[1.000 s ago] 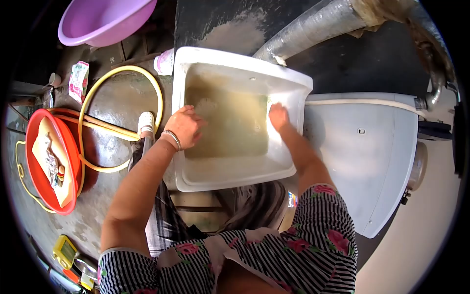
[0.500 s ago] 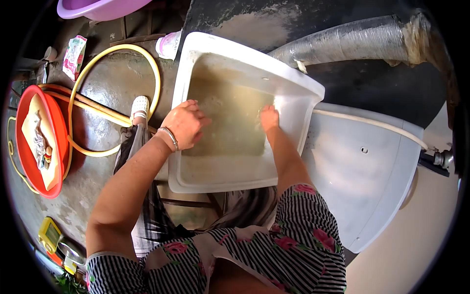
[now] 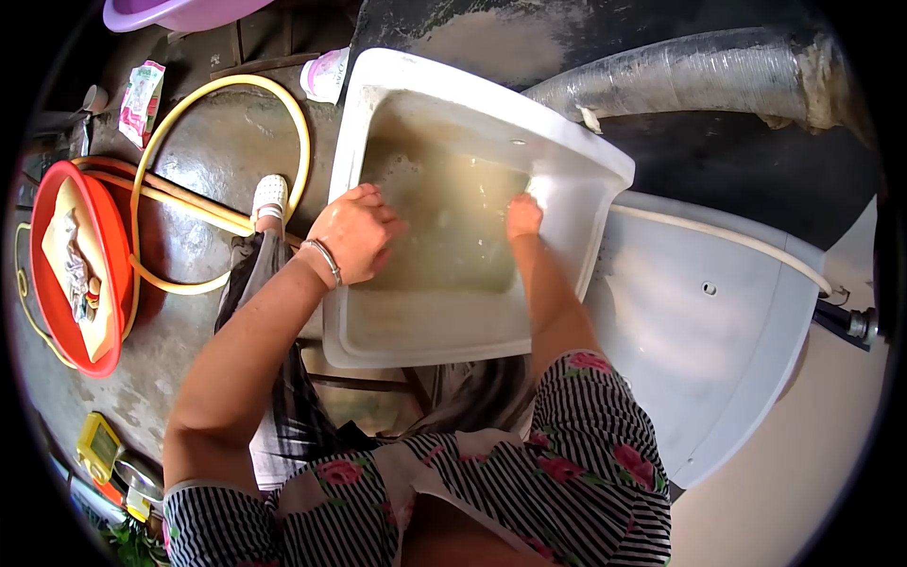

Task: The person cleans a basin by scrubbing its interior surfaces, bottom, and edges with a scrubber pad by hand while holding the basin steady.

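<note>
A white rectangular basin (image 3: 425, 354) holds cloudy, brownish water (image 3: 435, 227). My left hand (image 3: 357, 234), with a silver bangle at its wrist, is over the basin's left rim. Its fingers are curled in toward the water; their tips and anything inside them are hidden. On the opposite side, my right hand (image 3: 523, 219) reaches into the basin near its right wall. That hand looks closed, with the fingertips out of sight and nothing visible in it. Small bright spots show on the water beside it.
A grey-white panel (image 3: 699, 321) with a pale hose lies right of the basin. A plastic-wrapped pipe (image 3: 699, 80) crosses behind. At left are a yellow hose (image 3: 151, 165), a red tub (image 3: 118, 283), a pink-white packet (image 3: 142, 102) and a yellow device (image 3: 98, 449).
The view has shifted slightly. My right hand has moved a little within the basin, and more bright ripples show on the water. My left hand keeps nearly the same curled pose at the rim.
</note>
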